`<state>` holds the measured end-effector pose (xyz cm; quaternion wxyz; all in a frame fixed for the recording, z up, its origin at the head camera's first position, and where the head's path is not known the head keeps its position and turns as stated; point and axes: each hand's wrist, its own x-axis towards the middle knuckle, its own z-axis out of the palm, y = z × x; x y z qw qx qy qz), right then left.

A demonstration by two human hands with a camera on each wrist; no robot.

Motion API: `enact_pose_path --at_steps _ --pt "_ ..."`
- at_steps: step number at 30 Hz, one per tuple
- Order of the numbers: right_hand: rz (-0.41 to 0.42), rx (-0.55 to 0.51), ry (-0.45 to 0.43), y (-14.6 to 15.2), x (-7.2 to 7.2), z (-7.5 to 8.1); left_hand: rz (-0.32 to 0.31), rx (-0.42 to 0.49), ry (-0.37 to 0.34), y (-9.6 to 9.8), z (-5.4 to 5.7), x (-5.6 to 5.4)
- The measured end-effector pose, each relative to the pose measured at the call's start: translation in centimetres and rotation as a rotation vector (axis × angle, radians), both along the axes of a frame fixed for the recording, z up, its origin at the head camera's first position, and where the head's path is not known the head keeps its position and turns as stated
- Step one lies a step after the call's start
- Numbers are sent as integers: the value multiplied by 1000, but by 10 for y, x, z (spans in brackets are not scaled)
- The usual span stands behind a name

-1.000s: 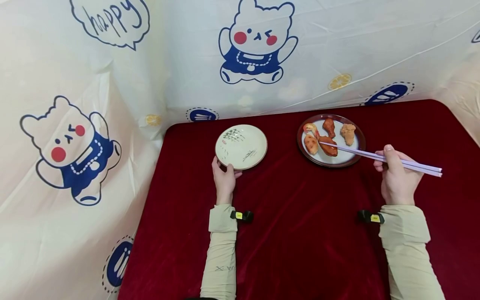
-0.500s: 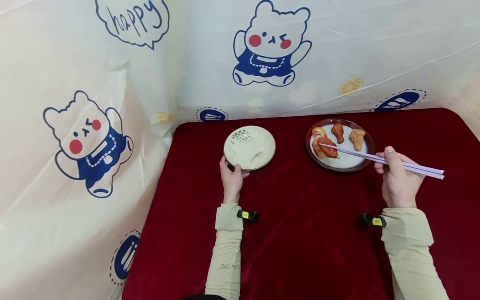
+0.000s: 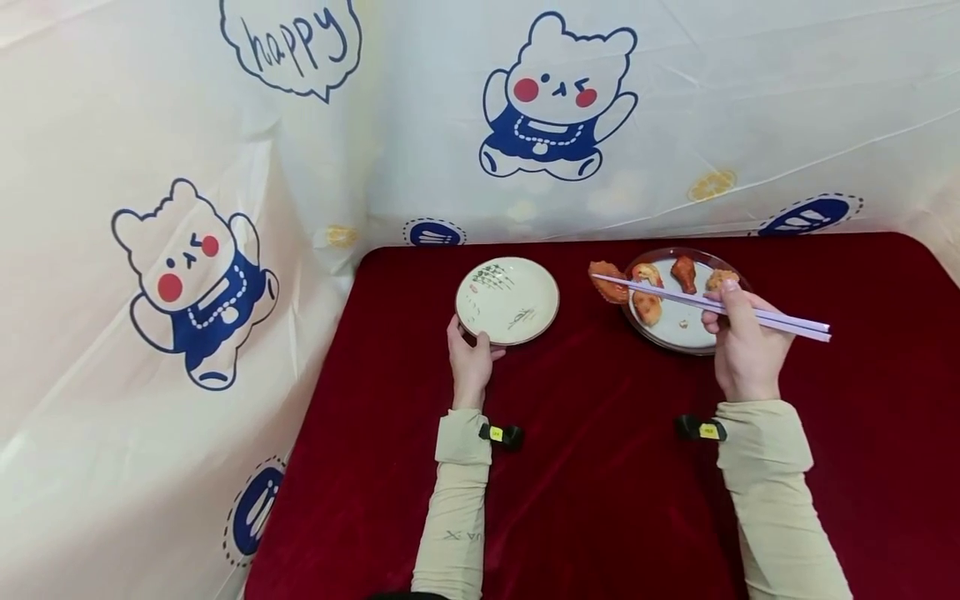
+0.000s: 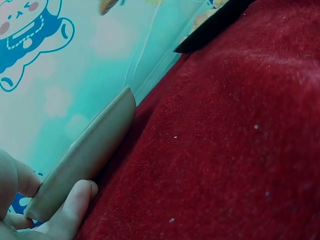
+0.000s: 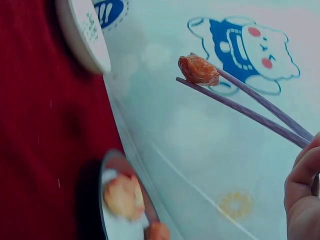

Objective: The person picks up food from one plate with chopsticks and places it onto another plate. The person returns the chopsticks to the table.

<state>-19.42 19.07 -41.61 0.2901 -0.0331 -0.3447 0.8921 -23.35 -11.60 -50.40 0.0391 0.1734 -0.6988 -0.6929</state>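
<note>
My left hand (image 3: 470, 367) holds a small pale plate (image 3: 506, 300) with painted dark sprigs by its near-left rim. The left wrist view shows the plate's outer side (image 4: 92, 145) with fingers on both sides of its edge. My right hand (image 3: 750, 354) grips lilac chopsticks (image 3: 787, 323). Pinched at their tips is a glazed reddish-brown chicken wing (image 3: 606, 285), raised just left of the brown-rimmed plate (image 3: 678, 335). In the right wrist view the wing (image 5: 197, 70) sits between the two sticks (image 5: 245, 111).
On the brown-rimmed plate lie a drumstick (image 3: 683, 272), a shrimp (image 3: 646, 273), a golden-brown piece (image 3: 647, 309) and a breaded piece (image 3: 720, 279) partly behind my right hand. A dark red cloth (image 3: 600, 467) covers the table. A printed curtain (image 3: 420, 100) hangs behind and at left.
The chopsticks have lifted the chicken wing off the brown-rimmed plate and carried it left past its rim. My left hand keeps its hold on the pale plate. The head view has shifted slightly.
</note>
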Motion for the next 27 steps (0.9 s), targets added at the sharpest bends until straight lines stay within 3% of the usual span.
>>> enact_pose_path --at_steps 10,20,27 --pt "68 103 -85 -41 -13 -4 2 -18 -6 -1 -1 2" --pt "126 157 -153 -62 -18 -14 16 -38 -7 0 -6 3" --pt "141 176 -161 -73 -20 -23 19 -45 2 -1 0 0"
